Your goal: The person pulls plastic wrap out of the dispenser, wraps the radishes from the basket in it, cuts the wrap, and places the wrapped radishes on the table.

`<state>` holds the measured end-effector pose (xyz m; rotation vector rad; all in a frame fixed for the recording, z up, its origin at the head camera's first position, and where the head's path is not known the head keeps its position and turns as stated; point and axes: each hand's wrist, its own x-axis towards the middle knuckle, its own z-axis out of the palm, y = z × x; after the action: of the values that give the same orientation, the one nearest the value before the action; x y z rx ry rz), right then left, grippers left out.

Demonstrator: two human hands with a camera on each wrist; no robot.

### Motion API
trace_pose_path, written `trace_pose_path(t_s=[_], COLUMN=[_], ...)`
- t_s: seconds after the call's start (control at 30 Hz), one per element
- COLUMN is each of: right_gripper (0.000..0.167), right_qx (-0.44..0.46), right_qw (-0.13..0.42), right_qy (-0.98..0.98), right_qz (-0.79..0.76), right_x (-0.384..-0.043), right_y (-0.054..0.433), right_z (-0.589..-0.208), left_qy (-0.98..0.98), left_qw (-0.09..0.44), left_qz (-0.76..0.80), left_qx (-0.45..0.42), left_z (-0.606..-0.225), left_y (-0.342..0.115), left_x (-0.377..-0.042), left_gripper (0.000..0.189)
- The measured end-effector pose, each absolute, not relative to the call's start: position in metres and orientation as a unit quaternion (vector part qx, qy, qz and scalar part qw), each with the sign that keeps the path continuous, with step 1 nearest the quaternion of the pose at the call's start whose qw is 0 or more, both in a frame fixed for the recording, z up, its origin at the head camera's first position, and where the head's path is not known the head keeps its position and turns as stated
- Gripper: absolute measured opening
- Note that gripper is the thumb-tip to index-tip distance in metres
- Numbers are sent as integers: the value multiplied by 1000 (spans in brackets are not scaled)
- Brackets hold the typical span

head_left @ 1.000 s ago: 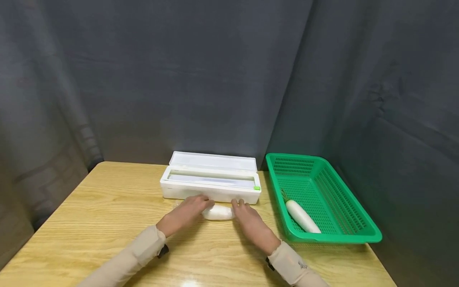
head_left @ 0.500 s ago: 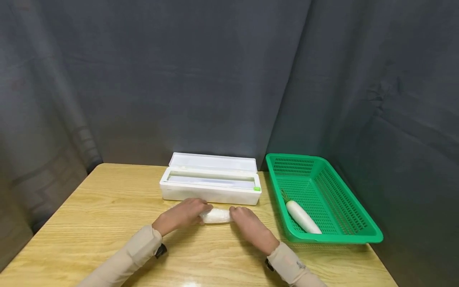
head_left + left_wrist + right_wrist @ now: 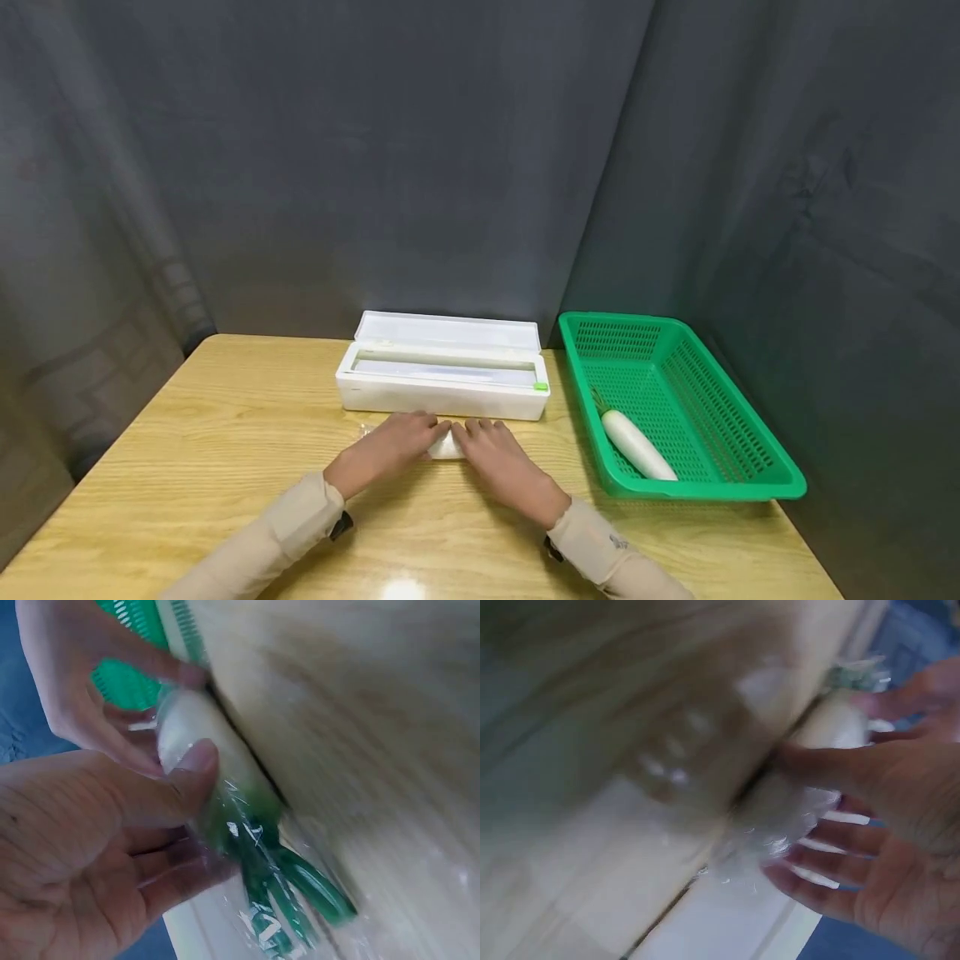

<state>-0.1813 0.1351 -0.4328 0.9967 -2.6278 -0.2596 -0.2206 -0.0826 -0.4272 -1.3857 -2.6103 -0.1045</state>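
A white radish (image 3: pixel 446 447) lies crosswise on the table, wrapped in clear cling film. The left wrist view shows its green leaf stalks (image 3: pixel 300 889) under the shiny film. My left hand (image 3: pixel 386 450) grips the radish at the leafy end, thumb on top and fingers beneath. Curled round the body from the other side, my right hand (image 3: pixel 504 467) holds it close to the left hand. Loose, crumpled film (image 3: pixel 769 844) sticks out past the bare end in the right wrist view. In the head view both hands hide most of the radish.
Just behind the hands stands a white cling film dispenser (image 3: pixel 442 402), lid raised, with a green slider (image 3: pixel 541 386). At right is a green basket (image 3: pixel 701 492) holding another white radish (image 3: pixel 637 444). Dark curtains (image 3: pixel 450 167) hang behind the wooden table (image 3: pixel 247 417).
My right hand has moved left along the radish, so the hands are nearly together and less of it shows. The left hand shifted slightly but stays at the leafy end.
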Motion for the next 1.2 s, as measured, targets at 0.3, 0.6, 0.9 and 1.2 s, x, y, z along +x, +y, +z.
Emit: trace_pose_path(t_s=[0.3,0.6,0.9,1.2], right_gripper=[20,22,30,25], right_qx=[357,350,317,314], right_qw=[89,16,-26,-36], right_qy=[-929,-935,-941,-940], right_qz=[35,52,117,126], right_x=[-190,-197,-200,-199], right_y=[140,141,143,144], right_z=[-423,-416,-413,-417], left_qy=[-896,-901,-908,-904], left_qw=[59,-8,46,58], left_qz=[-92,-90,-85,-103], left_qx=[-430,-425,-408,-411], left_z=[-443,-441,-441,-448], left_y=[-105,-108,-103,-99], left_x=[-223,-222,-223,-223], left_gripper=[42,24,36,22])
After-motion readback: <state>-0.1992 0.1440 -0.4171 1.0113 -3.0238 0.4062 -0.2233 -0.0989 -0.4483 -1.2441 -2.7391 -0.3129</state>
